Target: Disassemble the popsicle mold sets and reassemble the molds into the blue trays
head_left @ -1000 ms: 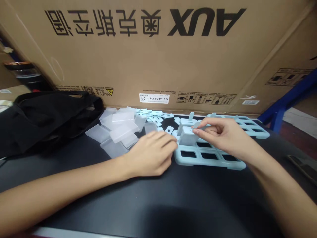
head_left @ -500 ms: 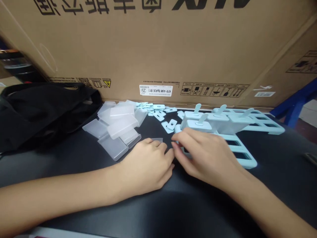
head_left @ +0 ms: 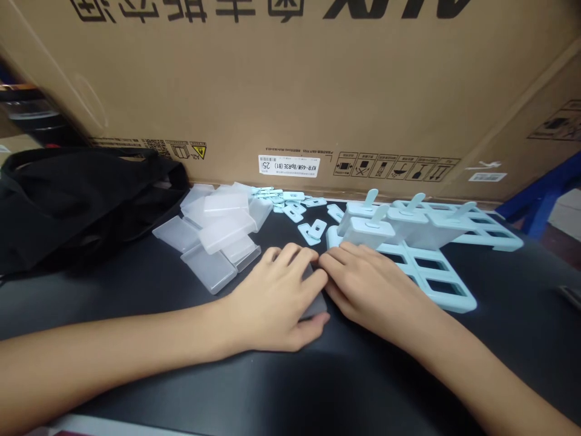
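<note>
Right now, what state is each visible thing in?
Left hand: closed over a translucent case
Right hand: bent, grip hidden
Near blue frame: partly filled
Far blue frame: partly hidden
Stick-topped cases: standing
Loose translucent cases: piled
Small blue pieces: scattered
Black bag: slumped
Cardboard box: print inverted

At 12 o'clock I have a big carton [head_left: 218,91], its black lettering upside down, with a white label [head_left: 288,166] low on its face and a yellow warning triangle [head_left: 198,151] toward 10. A black bag [head_left: 82,206] lies slumped at 9 o'clock; behind it, near 10, I make out a dark bottle [head_left: 34,115]. At 3 o'clock a blue bar [head_left: 538,209] slants. The black tabletop [head_left: 363,381] fills my 6 o'clock.
</note>
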### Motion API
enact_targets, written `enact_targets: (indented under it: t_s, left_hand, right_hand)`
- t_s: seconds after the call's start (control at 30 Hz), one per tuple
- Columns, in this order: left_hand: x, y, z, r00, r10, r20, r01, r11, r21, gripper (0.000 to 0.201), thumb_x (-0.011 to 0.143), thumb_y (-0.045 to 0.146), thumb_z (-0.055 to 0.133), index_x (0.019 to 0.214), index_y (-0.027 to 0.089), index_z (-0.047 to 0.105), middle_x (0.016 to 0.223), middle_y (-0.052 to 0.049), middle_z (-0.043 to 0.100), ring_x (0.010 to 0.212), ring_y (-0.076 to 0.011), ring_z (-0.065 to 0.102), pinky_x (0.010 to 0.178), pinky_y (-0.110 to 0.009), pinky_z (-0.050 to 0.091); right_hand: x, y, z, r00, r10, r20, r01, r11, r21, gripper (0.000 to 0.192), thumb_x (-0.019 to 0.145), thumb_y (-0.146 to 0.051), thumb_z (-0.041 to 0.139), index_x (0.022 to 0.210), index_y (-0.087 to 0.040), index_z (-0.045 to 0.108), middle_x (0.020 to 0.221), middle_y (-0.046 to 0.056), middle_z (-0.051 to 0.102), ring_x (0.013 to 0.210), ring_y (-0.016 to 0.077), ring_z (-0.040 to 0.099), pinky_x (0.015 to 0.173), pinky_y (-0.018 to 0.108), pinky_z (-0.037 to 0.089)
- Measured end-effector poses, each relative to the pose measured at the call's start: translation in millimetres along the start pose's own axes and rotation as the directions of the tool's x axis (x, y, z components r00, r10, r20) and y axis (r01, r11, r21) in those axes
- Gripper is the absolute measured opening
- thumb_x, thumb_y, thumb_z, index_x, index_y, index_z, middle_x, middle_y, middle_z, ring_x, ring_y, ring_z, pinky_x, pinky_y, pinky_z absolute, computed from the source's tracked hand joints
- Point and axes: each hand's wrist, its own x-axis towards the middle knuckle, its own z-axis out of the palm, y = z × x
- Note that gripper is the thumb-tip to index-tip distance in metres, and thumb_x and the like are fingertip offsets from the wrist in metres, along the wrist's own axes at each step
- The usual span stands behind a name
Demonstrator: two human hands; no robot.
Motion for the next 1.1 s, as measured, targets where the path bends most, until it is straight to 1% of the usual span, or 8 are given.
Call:
enact_targets:
  t_s: [0.17,0.4,0.67,0.8,0.9,1.0,1.07,1.1]
  left_hand:
    - [0,-2,1.6,0.998,0.056,-0.028,-0.059,0.990,-0.130,0.051,0.086,0.060,0.055,0.110,0.016,0.060,0.126,-0.016,0.053,0.112,-0.0331,0.048,0.089,-0.048,0.047]
    - [3,-2,6.7,0.999,0.024,0.023,-0.019,0.984,-0.176,0.055,0.085,0.059,0.055,0.114,0.013,0.060,0.113,-0.014,0.057,0.102,-0.0310,0.051,0.088,-0.048,0.051]
    - [4,-2,6.4,0.999,0.003,-0.048,-0.014,0.973,-0.231,0.048,0.090,0.057,0.052,0.110,0.014,0.057,0.115,-0.012,0.058,0.101,-0.0278,0.053,0.089,-0.046,0.053]
    - [5,-7,8.4,0.983,0.035,-0.180,-0.065,0.984,-0.163,0.035,0.094,0.048,0.048,0.101,0.016,0.058,0.105,-0.010,0.060,0.092,-0.0241,0.055,0.072,-0.038,0.053]
    - [5,-9,11.7,0.897,0.153,-0.414,-0.186,0.982,-0.039,0.024,0.092,0.039,0.049,0.094,0.018,0.061,0.098,-0.008,0.063,0.084,-0.0207,0.057,0.058,-0.031,0.047]
    - [4,-8,13.0,0.699,0.361,-0.617,-0.356,0.924,0.138,0.013,0.088,0.032,0.056,0.083,0.021,0.063,0.088,-0.003,0.065,0.071,-0.0164,0.054,0.055,-0.031,0.042]
    - [1,-6,12.4,0.588,0.463,-0.663,-0.448,0.869,0.209,0.010,0.086,0.026,0.060,0.077,0.024,0.063,0.087,0.002,0.068,0.065,-0.0138,0.052,0.053,-0.032,0.039]
    - [-1,-4,12.0,0.558,0.511,-0.654,-0.500,0.836,0.227,0.011,0.086,0.024,0.060,0.075,0.026,0.064,0.090,0.005,0.070,0.063,-0.0126,0.051,0.052,-0.032,0.037]
  right_hand:
    - [3,-2,3,1.000,0.001,-0.017,-0.002,1.000,-0.028,0.016,0.089,-0.008,0.053,0.090,-0.013,0.068,0.089,0.010,0.066,0.084,0.0248,0.055,0.072,0.038,0.038]
    - [4,-3,10,0.998,-0.036,-0.060,0.033,0.998,-0.051,0.025,0.088,-0.007,0.046,0.096,-0.007,0.070,0.135,0.020,0.062,0.094,0.0286,0.050,0.081,0.040,0.044]
    - [8,-5,5,0.999,0.047,0.006,-0.048,0.996,0.078,0.021,0.092,-0.007,0.043,0.088,-0.013,0.063,0.090,0.012,0.064,0.085,0.0245,0.046,0.074,0.036,0.039]
    - [6,-6,0,0.997,0.076,-0.007,-0.073,0.973,0.220,0.013,0.092,-0.009,0.046,0.085,-0.016,0.056,0.084,0.007,0.060,0.082,0.0222,0.045,0.072,0.034,0.037]
    - [6,-7,-1,0.998,0.056,0.028,-0.062,0.952,0.300,0.008,0.089,-0.011,0.050,0.088,-0.018,0.054,0.087,0.005,0.060,0.083,0.0218,0.047,0.072,0.034,0.036]
    - [5,-10,1,0.998,0.055,0.038,-0.063,0.957,0.283,0.007,0.089,-0.013,0.050,0.089,-0.018,0.056,0.089,0.006,0.060,0.085,0.0225,0.050,0.074,0.035,0.038]
    - [6,-11,3,0.998,0.063,0.015,-0.064,0.958,0.279,0.011,0.092,-0.014,0.048,0.096,-0.017,0.058,0.092,0.008,0.060,0.087,0.0230,0.052,0.076,0.036,0.040]
    - [6,-11,4,0.998,0.061,-0.001,-0.058,0.958,0.280,0.014,0.093,-0.015,0.047,0.101,-0.017,0.058,0.095,0.008,0.061,0.089,0.0233,0.053,0.078,0.037,0.041]
